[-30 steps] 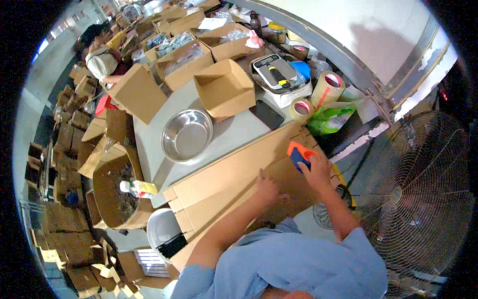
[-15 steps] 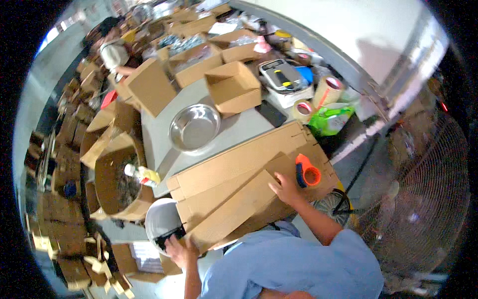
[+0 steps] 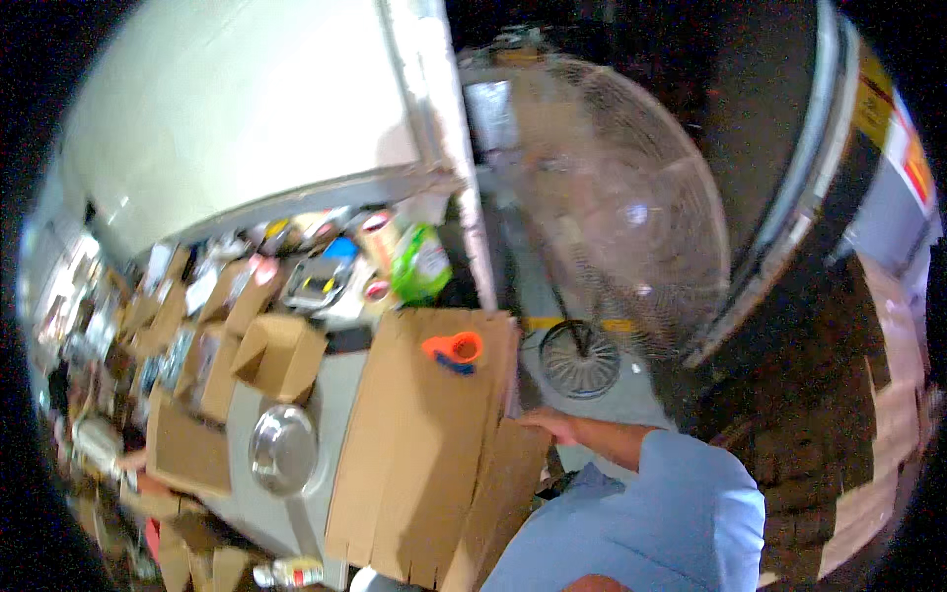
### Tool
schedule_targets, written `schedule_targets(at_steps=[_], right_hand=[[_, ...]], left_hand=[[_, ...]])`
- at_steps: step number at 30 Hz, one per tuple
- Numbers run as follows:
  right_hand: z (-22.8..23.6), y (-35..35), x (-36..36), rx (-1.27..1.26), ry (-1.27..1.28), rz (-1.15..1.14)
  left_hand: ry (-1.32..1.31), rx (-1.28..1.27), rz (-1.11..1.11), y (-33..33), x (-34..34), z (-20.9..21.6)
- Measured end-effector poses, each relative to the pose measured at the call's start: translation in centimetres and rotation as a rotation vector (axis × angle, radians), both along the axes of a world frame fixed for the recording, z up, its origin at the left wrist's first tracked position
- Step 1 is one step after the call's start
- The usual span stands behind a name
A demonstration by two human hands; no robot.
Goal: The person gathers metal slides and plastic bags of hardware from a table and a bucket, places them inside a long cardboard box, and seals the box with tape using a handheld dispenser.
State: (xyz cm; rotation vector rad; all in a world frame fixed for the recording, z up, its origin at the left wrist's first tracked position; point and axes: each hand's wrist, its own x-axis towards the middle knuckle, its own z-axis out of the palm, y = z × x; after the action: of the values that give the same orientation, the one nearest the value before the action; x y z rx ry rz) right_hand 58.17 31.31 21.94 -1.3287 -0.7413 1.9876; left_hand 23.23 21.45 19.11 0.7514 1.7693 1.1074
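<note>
My right hand (image 3: 550,424) is at the near right corner of a folded cardboard piece (image 3: 505,483), its fingers closed on the edge. That piece slants along the near side of a stack of flat cardboard (image 3: 409,444) on the table, close to my body. On top of the stack lies an orange and dark blue tape dispenser (image 3: 459,350), beyond my right hand. My left hand is outside the picture.
A steel bowl (image 3: 283,449) and an open carton (image 3: 279,355) stand on the grey table (image 3: 340,395). Behind are tape rolls (image 3: 377,242), a green bag (image 3: 421,263) and a scale (image 3: 318,281). A large fan (image 3: 631,197) stands right. Another person (image 3: 99,444) is far left.
The view has swung to the right, bringing the fan to the middle. My right hand has moved from the top of the cardboard piece to its corner. My left hand has left the picture.
</note>
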Motion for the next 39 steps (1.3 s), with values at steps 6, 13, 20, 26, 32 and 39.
schedule_targets(at_steps=[6,13,20,26,32,39], right_hand=[[-11.4,-9.4,12.3,0.378,-0.385,-0.24],[-5.6,-25.8,27.5,0.436,0.074,-1.073],[13.6,-46.6,38.6,1.368,-0.416,-1.623],[21.7,-56.6,44.1,1.208,-1.214,-1.923],[16.1,-56.4,45.7,0.697,-1.271,-1.713],[17.7,-56.4,47.7,0.716,-1.101,-1.705]], left_hand=[[-0.26,0.075,-0.433,5.1,9.1,3.7],[-0.518,-0.036,-0.956,4.1,28.5,6.5],[-0.723,-0.229,-1.367,-4.9,47.7,7.7],[-0.892,-0.426,-1.699,-16.9,62.2,9.6],[-1.165,-0.486,-1.651,-30.7,73.6,17.4],[-0.952,-0.751,-1.988,-34.1,85.1,14.8]])
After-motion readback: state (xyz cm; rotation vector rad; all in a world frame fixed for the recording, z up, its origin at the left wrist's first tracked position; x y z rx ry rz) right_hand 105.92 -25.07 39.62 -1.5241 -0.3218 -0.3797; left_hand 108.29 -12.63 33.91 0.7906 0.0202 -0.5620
